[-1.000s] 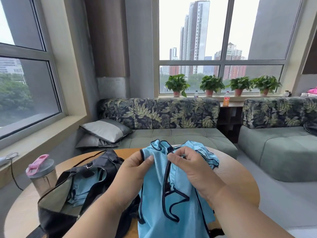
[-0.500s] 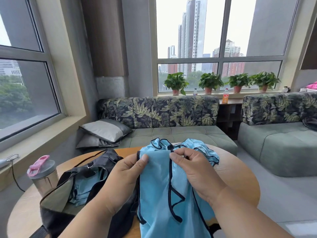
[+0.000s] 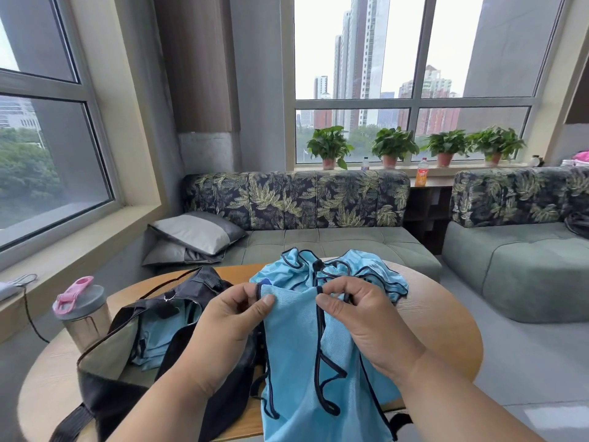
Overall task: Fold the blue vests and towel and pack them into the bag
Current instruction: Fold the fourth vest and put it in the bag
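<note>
Holding a blue vest (image 3: 296,349) up over the near edge of the round wooden table (image 3: 443,317), both hands raised side by side at about the same height. Left hand (image 3: 229,330): thumb and forefinger pinched shut on the vest's top left corner, right at the dark-trimmed edge. Right hand (image 3: 366,323): thumb and fingers closed on the dark binding at the vest's top middle, knuckles facing the camera. Both forearms come in from the bottom edge, bare.

Vest is light blue with a fine ribbed weave and navy piping along every edge; it hangs from the two pinch points, with loops of trim drooping below and the lower part running out of view. Not folded flat.

Behind the hands, more of the same blue fabric (image 3: 360,272) lies bunched on the table, touching the held piece; cannot tell how many garments are in that heap. Black bag (image 3: 134,362) sits on the table's left side, mouth open, with folded blue cloth (image 3: 162,333) inside; layers not countable.

Count: two hands, one bag, one vest in hand, one heap, one folded stack in the bag. One shaker bottle (image 3: 83,314) with a pink lid stands left of the bag. Four potted plants (image 3: 395,145) on the sill.
</note>
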Motion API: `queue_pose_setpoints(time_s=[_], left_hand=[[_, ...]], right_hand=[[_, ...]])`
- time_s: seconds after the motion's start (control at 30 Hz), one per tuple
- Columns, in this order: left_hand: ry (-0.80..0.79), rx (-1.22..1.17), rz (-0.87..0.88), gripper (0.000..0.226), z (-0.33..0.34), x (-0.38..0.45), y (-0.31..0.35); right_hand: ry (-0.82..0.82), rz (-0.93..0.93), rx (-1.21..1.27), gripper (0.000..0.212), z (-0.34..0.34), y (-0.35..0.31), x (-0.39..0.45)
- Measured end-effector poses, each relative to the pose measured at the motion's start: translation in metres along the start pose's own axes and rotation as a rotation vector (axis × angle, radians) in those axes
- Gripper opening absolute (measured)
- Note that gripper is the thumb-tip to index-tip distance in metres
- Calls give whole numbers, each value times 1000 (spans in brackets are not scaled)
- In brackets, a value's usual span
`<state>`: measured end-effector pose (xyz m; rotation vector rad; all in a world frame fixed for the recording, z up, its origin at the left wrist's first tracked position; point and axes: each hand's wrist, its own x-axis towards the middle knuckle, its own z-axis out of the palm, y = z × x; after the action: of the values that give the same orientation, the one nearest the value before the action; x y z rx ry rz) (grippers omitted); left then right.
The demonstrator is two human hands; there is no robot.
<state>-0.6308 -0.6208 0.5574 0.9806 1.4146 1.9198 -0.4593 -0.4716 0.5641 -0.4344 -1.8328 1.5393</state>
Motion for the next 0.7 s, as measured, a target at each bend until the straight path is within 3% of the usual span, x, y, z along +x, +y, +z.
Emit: queue_pose_setpoints(time_s=[0.13, 0.23, 0.4, 0.53, 0.7], left_hand=[[74, 96, 63, 14, -2, 2, -6], [75, 37, 65, 30, -1, 4, -7], [111, -7, 92, 36, 6, 6, -3], [56, 11, 36, 41, 8, 5, -1], [37, -74, -28, 17, 14, -5, 6]], right_hand=[[10, 6, -18, 9, -1, 2, -2], [11, 3, -18, 8, 0, 4, -2], [9, 17, 23, 16, 1, 9, 0], [54, 5, 45, 7, -2, 8, 1], [71, -5, 59, 6, -6, 8, -2]])
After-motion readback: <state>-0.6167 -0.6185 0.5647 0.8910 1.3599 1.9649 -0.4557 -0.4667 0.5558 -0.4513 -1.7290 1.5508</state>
